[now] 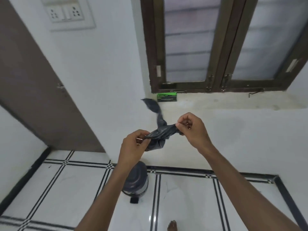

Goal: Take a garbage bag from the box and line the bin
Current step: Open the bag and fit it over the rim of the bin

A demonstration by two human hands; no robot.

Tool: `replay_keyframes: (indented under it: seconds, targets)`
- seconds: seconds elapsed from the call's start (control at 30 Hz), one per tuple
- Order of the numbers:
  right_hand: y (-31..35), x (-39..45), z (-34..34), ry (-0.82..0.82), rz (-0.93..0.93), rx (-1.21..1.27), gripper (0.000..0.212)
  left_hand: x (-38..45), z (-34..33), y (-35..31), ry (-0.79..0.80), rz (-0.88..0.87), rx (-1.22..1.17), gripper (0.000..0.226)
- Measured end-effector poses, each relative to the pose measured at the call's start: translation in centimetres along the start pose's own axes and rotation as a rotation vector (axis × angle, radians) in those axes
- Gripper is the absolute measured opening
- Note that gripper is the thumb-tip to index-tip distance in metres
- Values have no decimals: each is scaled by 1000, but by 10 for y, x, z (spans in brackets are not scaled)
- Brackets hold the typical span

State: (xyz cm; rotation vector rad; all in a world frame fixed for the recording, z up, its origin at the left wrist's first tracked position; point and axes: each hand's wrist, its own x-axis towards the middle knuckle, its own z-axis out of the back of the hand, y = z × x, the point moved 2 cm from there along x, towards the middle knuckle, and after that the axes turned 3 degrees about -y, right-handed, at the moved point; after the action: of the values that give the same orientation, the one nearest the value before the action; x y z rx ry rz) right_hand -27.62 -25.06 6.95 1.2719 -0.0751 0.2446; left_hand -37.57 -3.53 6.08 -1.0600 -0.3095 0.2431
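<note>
1. Brown and flat, a door (38, 84) fills the left of the frame, with a white socket plate (66, 12) on the wall at upper left.
2. Left of centre, the left hand (133, 144) pinches one end of the garbage bag (160, 132), thumb and fingertips clamped on the bunched film.
3. Thin dark plastic, the garbage bag hangs in mid-air at the centre of the frame, between the two hands and above the bin (137, 179). It looks very light, limp and a little slippery, likely to cling to itself; by my judgement the open hem is the place to take hold, rubbing the two layers apart.
4. The bag's long axis runs from lower left to upper right between the hands, twisted like a rope; a loose tail flares toward upper left, and a crumpled wad hangs below the middle.
5. Below centre, the bin stands on the tiled floor (75, 189) by the wall, lid shut, its pedal toward the bottom of the frame.
6. Just right of centre, the green box (167, 97) sits on the sill under the window (216, 47).
7. Right of centre, the right hand (191, 129) pinches the bag's other end, fingers curled and closed on it.
</note>
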Motion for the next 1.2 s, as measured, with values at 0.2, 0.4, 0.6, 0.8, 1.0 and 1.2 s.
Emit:
replay_keyframes:
  seconds: [0.2, 0.4, 0.6, 0.8, 1.0, 1.2]
  targets:
    - [31, -54, -61, 141, 102, -127, 10, -65, 83, 20, -111, -179, 437, 28]
    - [59, -89, -108, 167, 159, -179, 11, -97, 166, 45, -172, -66, 329, 8]
    - [83, -103, -168, 100, 189, -180, 9, -115, 218, 74, -120, -41, 283, 31]
    - [109, -120, -246, 52, 189, -119, 11, -114, 276, 108, -158, -5, 181, 41]
    - [127, -128, -292, 95, 250, -131, 17, -110, 333, 140, -137, 60, 207, 24]
    - [130, -132, -307, 261, 479, -315, 45, -107, 357, 145, -205, -11, 290, 25]
